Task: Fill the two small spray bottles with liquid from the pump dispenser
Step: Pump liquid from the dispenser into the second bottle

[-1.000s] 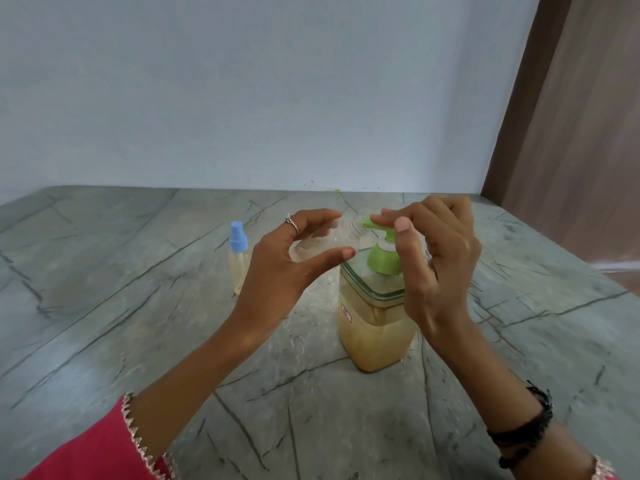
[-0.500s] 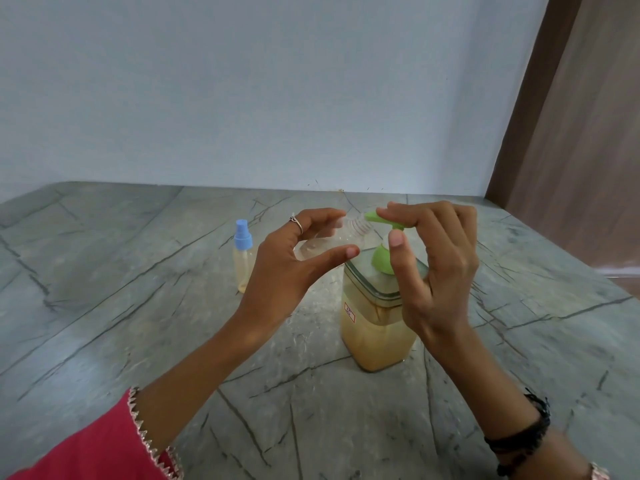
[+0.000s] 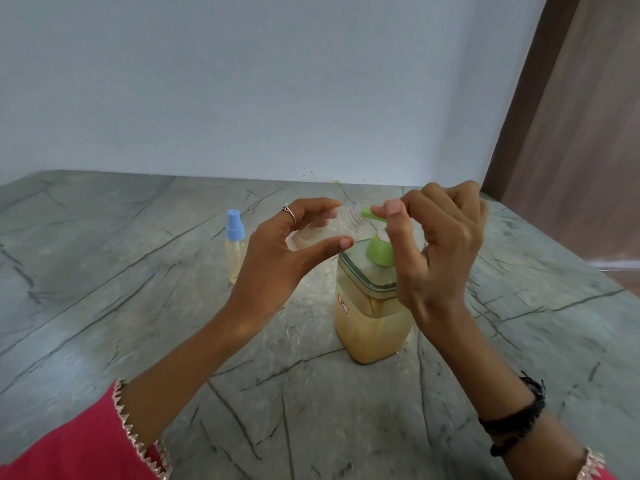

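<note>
second bottle at the spout, pump about to be pressed

nearest, a red sleeve with pale trim, and on the other wrist a black band. further out, between the forearms and just under the right palm, stands the pump dispenser, square and clear, roughly half full of amber liquid, on the grey veined table.

above it, left hand curled round an uncapped clear bottle, thumb below and fingers over the top, bottle tipped on its side with threaded neck aimed at the green spout. neck and spout tip close, seemingly touching; cannot tell if the tip sits inside the mouth. right hand bent over the pump head, thumb and forefinger pinching the green lever.

beyond the left hand, well apart from it, a capped bottle with blue sprayer, upright and holding pale liquid: likely the first one done.

step in hand, by judgement: filling the second bottle. next move calls for a steady downward press with the neck kept snug under the spout; tilted as it is, liquid could run back out.
</note>
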A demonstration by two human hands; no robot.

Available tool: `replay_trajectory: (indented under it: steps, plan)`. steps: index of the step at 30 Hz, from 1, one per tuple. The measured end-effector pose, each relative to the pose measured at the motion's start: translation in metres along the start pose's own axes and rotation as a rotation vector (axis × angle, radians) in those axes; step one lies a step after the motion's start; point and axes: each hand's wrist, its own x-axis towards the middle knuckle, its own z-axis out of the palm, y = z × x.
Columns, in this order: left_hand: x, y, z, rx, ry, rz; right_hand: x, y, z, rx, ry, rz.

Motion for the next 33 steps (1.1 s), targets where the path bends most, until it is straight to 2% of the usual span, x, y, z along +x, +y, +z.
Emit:
replay_trajectory:
  steps: [20,33]
  plan:
    - [-0.0002,0.0021,-0.0018,-0.003,-0.007,-0.005,-0.0082,0.0016,-0.0034,0.022,0.035,-0.084]
    - [0.0000,0.0017,-0.0010,-0.024,-0.003,-0.016,-0.0044,-0.0020,-0.0049,0.085,-0.014,-0.010]
